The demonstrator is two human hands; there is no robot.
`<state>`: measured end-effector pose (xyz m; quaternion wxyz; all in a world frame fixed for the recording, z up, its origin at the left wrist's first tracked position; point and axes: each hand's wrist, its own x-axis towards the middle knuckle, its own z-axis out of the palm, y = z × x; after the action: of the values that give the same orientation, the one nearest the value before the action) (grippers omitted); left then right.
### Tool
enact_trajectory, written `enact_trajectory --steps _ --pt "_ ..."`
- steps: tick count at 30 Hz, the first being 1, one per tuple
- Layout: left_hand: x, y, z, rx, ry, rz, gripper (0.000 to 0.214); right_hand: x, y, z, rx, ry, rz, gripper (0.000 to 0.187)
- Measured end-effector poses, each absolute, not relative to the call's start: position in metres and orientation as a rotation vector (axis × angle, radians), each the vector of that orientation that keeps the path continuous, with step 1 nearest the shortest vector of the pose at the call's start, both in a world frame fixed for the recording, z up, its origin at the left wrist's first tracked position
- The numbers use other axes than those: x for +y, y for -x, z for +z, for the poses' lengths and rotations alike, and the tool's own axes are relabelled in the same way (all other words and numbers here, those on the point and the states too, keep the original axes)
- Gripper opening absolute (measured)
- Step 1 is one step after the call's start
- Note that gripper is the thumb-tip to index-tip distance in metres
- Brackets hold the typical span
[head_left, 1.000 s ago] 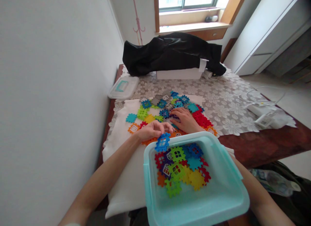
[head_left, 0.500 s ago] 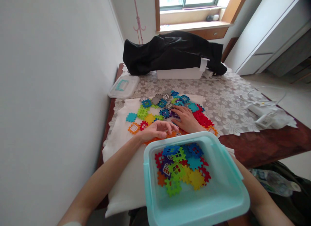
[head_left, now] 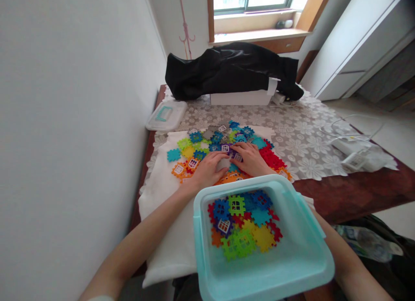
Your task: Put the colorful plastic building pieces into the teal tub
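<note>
A pile of flat colourful interlocking tiles (head_left: 223, 141) lies on a white cloth (head_left: 165, 223) on the table. My left hand (head_left: 207, 169) rests flat on the tiles, fingers stretched forward. Beside it, my right hand (head_left: 249, 158) also lies on the tiles, its fingers curled lightly over a purple tile with a white window. In front of me stands a light-blue plastic box (head_left: 292, 266) with several tiles (head_left: 243, 225) in it, blue, green, red, yellow and orange.
A clear lid with a teal handle (head_left: 165, 115) lies at the table's far left. A black garment (head_left: 230, 70) covers a white box (head_left: 240, 98) at the back. White devices with cables (head_left: 356, 156) sit at the right on the lace tablecloth. A wall runs along the left.
My left hand dropped a blue tile into the box, then moved forward onto the pile beside my right hand. The tiles in the box shifted.
</note>
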<state>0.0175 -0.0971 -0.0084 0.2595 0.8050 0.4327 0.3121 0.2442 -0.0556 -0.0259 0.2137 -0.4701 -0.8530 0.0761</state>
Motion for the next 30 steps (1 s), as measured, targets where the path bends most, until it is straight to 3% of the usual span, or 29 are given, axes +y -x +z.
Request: enact_trajectory --steps 4,18,26,30 --pt "-0.096 -0.017 -0.011 1.179 -2.204 0.812 0.041 -0.056 -0.244 -0.025 -2.39 1.281 0.203 0.05" --pt "-0.093 -0.013 -0.011 1.277 -2.216 0.922 0.027 -0.057 -0.241 -0.02 -2.304 1.207 0.292 0.034" --pt "-0.094 -0.013 -0.009 1.287 -2.098 0.922 0.033 -0.058 -0.234 -0.014 -1.905 0.923 0.781 0.019" --pt "-0.094 -0.013 -0.007 1.282 -2.087 0.921 0.028 -0.059 -0.23 -0.018 -1.718 0.879 1.048 0.029"
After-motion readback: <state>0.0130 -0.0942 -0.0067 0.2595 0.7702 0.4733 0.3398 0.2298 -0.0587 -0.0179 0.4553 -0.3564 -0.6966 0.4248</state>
